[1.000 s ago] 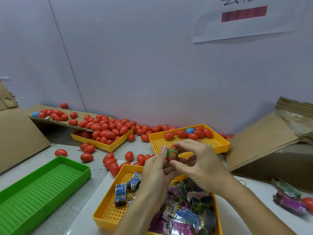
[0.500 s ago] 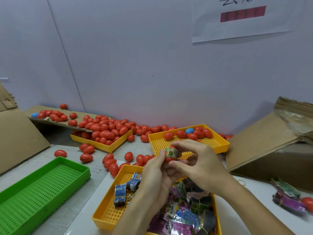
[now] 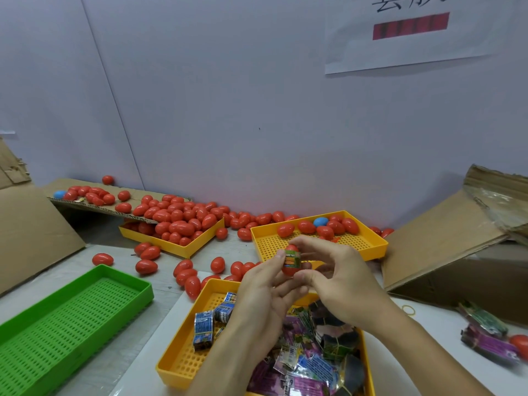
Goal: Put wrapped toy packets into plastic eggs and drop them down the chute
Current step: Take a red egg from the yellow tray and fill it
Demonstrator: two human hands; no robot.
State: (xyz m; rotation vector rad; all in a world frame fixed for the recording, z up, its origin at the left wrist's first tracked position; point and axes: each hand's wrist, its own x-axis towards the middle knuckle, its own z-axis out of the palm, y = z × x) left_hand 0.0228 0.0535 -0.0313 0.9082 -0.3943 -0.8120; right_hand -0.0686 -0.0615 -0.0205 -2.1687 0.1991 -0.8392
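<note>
Both hands meet at chest height: my left hand [image 3: 265, 292] and right hand [image 3: 340, 281] pinch one red egg [image 3: 291, 261] upright, a green packet [image 3: 292, 259] wedged between its halves.

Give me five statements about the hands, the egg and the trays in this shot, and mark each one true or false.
1. Both hands, left hand and right hand, hold one red egg. True.
2. A printed toy packet sits between the egg's halves. True.
3. The green tray is full of eggs. False: none lie in it.
4. The far yellow tray holds only red eggs. False: a blue egg lies among them.
5. The near yellow tray holds wrapped packets. True.
</note>
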